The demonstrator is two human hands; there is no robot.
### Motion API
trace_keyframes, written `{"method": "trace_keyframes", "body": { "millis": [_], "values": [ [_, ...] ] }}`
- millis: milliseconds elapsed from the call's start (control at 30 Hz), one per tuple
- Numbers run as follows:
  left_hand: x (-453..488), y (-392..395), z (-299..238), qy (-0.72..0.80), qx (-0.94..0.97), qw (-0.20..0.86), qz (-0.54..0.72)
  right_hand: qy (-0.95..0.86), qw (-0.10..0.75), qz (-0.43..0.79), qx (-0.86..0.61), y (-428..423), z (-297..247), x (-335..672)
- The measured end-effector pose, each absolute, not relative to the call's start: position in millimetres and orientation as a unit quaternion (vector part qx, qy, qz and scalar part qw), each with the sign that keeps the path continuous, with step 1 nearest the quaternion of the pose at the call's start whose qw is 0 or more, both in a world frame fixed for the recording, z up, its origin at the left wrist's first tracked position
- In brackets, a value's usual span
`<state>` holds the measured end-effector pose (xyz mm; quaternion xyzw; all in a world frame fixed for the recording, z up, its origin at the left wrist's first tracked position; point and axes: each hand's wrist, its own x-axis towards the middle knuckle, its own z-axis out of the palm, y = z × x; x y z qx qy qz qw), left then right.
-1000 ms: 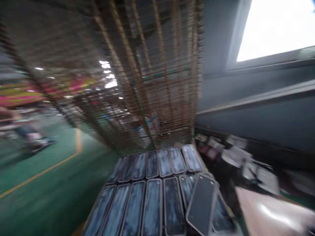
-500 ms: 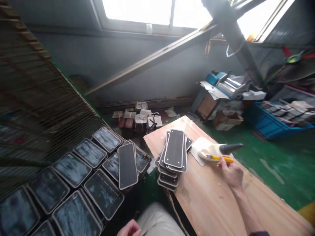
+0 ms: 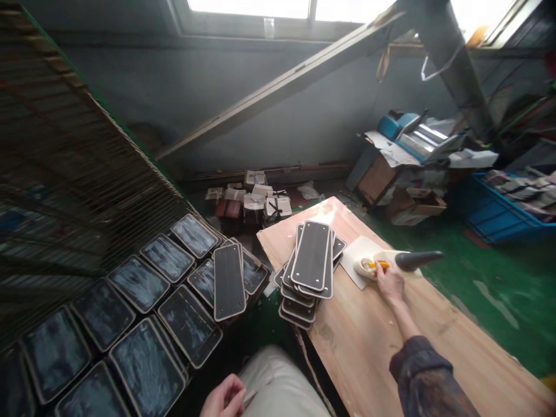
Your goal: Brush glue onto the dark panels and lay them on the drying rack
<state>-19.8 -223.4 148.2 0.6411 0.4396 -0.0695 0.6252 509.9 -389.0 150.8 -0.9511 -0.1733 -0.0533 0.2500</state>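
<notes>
My right hand (image 3: 390, 282) is closed on a yellow-handled brush (image 3: 377, 264) whose tip rests in a small pale dish of glue (image 3: 364, 267) on a white sheet. Just right of it lies a dark cone-shaped tool (image 3: 417, 260). Left of the dish stands a stack of dark rectangular plates with pale rims (image 3: 310, 266) on the wooden board (image 3: 369, 353). My left hand (image 3: 223, 397) rests low on my knee, fingers curled; I cannot see anything in it.
Rows of dark plates (image 3: 143, 295) lie spread on a rack at the left, with one plate (image 3: 228, 281) on top. A wire drying rack (image 3: 65, 174) rises behind. Small boxes (image 3: 254, 200), cardboard clutter (image 3: 403, 174) and a blue crate (image 3: 495, 211) stand on the green floor.
The view swung from the rack at the left to the wooden board. My right hand moved the brush forward so its tip sits in the glue dish. My left hand rose slightly into view.
</notes>
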Motion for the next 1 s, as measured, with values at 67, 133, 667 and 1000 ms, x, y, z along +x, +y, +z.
{"method": "trace_keyframes", "body": {
  "millis": [67, 133, 667, 1000],
  "values": [
    [-20.7, -225.5, 146.1, 0.449, 0.638, 0.624, -0.058, -0.181, 0.247, -0.043, -0.951, -387.8, 145.8, 512.4],
    [-19.7, -226.9, 147.5, 0.45, 0.636, 0.625, -0.051, -0.19, 0.247, -0.03, -0.95, -388.0, 142.3, 515.2],
    [-3.0, -223.2, 152.9, 0.42, 0.658, 0.622, -0.055, -0.291, 0.171, -0.019, -0.941, -403.9, 146.4, 510.1],
    [2.5, -219.3, 150.8, 0.419, 0.652, 0.63, -0.058, -0.339, 0.143, -0.071, -0.927, -424.8, 160.8, 490.6]
  ]
}}
